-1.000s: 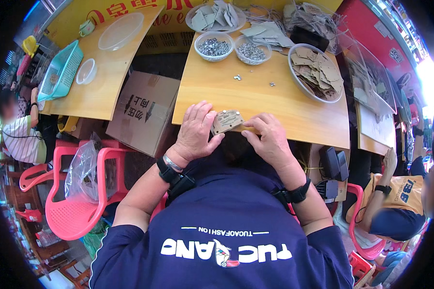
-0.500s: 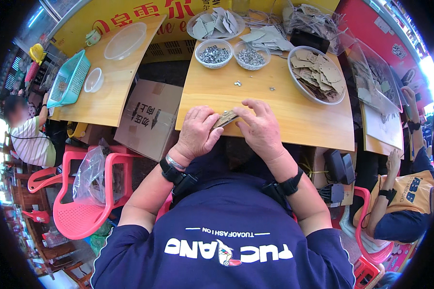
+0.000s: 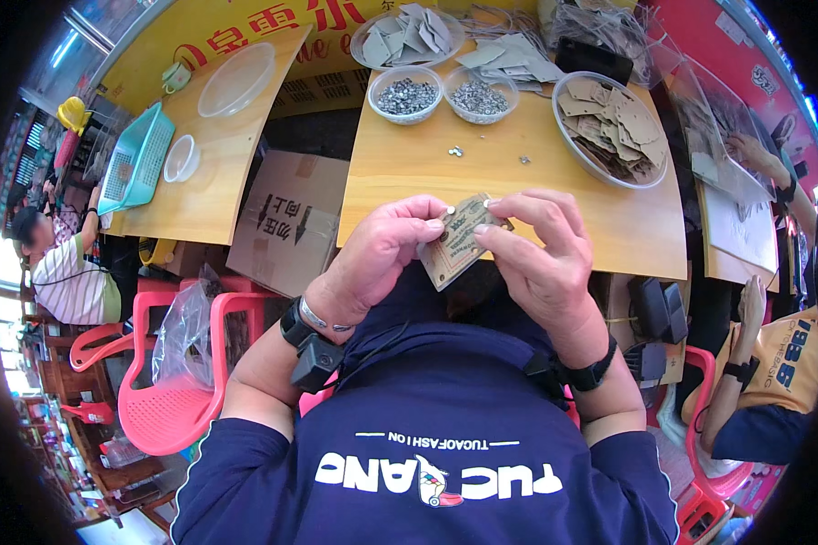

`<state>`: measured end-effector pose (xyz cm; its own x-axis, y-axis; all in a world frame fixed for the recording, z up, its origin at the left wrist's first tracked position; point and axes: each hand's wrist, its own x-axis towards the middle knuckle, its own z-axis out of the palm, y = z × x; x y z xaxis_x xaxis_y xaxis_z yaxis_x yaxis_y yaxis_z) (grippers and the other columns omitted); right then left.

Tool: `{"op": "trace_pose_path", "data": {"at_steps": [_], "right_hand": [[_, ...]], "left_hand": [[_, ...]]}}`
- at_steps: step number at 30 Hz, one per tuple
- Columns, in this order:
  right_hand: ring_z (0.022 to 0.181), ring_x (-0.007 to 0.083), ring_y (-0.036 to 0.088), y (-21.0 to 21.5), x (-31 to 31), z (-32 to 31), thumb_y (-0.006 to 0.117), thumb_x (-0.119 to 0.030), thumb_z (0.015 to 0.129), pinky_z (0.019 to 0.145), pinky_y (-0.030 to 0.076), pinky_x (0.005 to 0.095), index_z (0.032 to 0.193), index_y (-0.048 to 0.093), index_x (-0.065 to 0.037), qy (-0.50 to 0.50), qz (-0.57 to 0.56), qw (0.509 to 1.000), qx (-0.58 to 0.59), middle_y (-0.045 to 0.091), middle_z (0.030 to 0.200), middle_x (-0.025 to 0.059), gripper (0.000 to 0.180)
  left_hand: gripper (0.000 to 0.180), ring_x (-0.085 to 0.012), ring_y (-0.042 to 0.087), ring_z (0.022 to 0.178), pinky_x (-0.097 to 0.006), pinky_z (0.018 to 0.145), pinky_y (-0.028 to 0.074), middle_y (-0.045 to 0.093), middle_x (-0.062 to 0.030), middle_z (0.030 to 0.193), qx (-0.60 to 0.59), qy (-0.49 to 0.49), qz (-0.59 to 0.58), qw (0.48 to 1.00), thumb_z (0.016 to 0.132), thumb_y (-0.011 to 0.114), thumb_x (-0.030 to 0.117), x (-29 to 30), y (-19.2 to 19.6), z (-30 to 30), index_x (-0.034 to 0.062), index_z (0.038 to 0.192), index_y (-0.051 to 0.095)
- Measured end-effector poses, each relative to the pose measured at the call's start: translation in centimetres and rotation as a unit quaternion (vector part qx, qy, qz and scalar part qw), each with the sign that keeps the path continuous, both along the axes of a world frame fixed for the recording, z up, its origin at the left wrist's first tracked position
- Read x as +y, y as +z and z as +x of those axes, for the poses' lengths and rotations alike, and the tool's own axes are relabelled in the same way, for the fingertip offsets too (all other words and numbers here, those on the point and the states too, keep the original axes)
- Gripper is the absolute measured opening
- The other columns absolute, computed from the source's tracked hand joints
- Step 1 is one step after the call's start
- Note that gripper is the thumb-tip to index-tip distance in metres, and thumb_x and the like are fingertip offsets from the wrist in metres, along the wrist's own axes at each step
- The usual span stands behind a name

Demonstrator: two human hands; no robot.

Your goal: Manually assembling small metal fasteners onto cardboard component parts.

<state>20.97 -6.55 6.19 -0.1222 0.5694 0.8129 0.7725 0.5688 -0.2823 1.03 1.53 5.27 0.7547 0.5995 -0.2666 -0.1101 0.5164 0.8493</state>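
A small flat tan card (image 3: 457, 243) with dark print is held over the table's near edge, its printed face turned up and slanted. My left hand (image 3: 386, 243) pinches its upper left edge between thumb and fingers. At its upper right corner, my right hand (image 3: 545, 259) closes thumb and forefinger on the edge; whether a small part sits under those fingertips I cannot tell. Beyond the hands, a few small metal pieces (image 3: 455, 152) lie loose on the wooden table (image 3: 409, 177). Two small clear bowls farther back hold silvery metal pieces (image 3: 406, 96).
A large clear bowl (image 3: 565, 136) of similar tan cards stands at the right. Behind are grey-white cards (image 3: 511, 56), a black box-like object (image 3: 594, 62) and plastic bags. Pink chairs, a cardboard box (image 3: 286, 218) and a second table flank me; other people sit left and right.
The card has turned from nearly edge-on to showing its printed face. My right hand has come in and taken its upper right corner; my left hand still holds the other side.
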Motion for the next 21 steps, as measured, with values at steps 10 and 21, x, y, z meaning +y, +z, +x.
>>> {"op": "trace_pose_path", "data": {"at_steps": [10,21], "right_hand": [[0.087,0.026,0.062,1.0,-1.6,1.5,0.076,0.0,0.06,0.073,0.053,0.0354,0.087,0.073,-0.012,0.019,0.014,0.998,0.062,0.067,0.093,0.0048,0.03],[0.085,0.0249,0.062,0.5,-2.2,2.6,0.075,-0.002,0.06,0.072,0.052,0.035,0.087,0.072,-0.012,0.004,0.018,0.998,0.061,0.066,0.091,0.0043,0.03]], "left_hand": [[0.017,-0.0213,0.065,0.092,-0.034,0.086,0.053,0.063,-0.0137,0.1,-0.187,0.0,-0.204,0.961,0.096,0.046,0.01,-1.4,0.4,2.8,-0.0026,0.104,0.054],[0.025,-0.0261,0.067,0.085,-0.037,0.078,0.057,0.064,-0.0166,0.097,-0.158,0.011,-0.2,0.967,0.096,0.045,0.018,-2.1,1.2,4.1,-0.0041,0.103,0.055]]}}
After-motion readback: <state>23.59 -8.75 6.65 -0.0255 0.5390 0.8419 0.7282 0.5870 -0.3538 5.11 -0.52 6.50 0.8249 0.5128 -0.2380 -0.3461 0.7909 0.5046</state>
